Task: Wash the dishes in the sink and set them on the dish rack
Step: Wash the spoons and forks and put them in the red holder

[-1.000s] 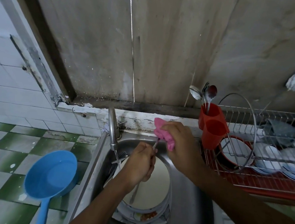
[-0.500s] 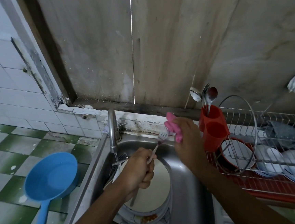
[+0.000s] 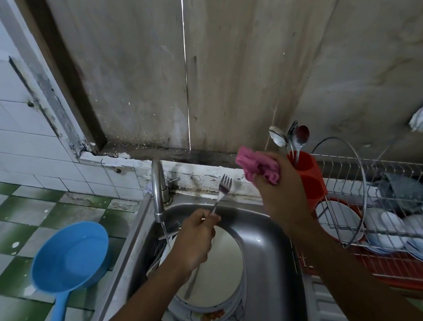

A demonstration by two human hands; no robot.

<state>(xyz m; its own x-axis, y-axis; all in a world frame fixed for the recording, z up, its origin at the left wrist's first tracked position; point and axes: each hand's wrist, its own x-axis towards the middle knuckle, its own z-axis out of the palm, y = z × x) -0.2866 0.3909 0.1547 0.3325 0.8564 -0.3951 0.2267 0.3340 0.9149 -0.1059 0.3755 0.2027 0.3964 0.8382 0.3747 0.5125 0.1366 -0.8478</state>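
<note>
My left hand [image 3: 194,238] grips a metal fork [image 3: 222,190] by its handle, tines up, above the steel sink [image 3: 278,256]. My right hand [image 3: 283,192] holds a crumpled pink cloth [image 3: 257,165] up and to the right of the fork, apart from it. In the sink lies a stack of white plates [image 3: 222,263] with food scraps on the rim, and more cutlery [image 3: 166,235] sits under the tap [image 3: 157,194], which runs a thin stream. The wire dish rack [image 3: 379,216] on the right holds several white plates.
A red cutlery holder [image 3: 308,179] with spoons [image 3: 294,139] stands at the rack's left end, just behind my right hand. A blue dipper [image 3: 69,255] lies on the green-and-white tiled counter left of the sink. A bare wall rises behind.
My right hand with the pink cloth slid up off the fork's tines and moved up and right. The left hand kept its grip on the fork, whose tines now show.
</note>
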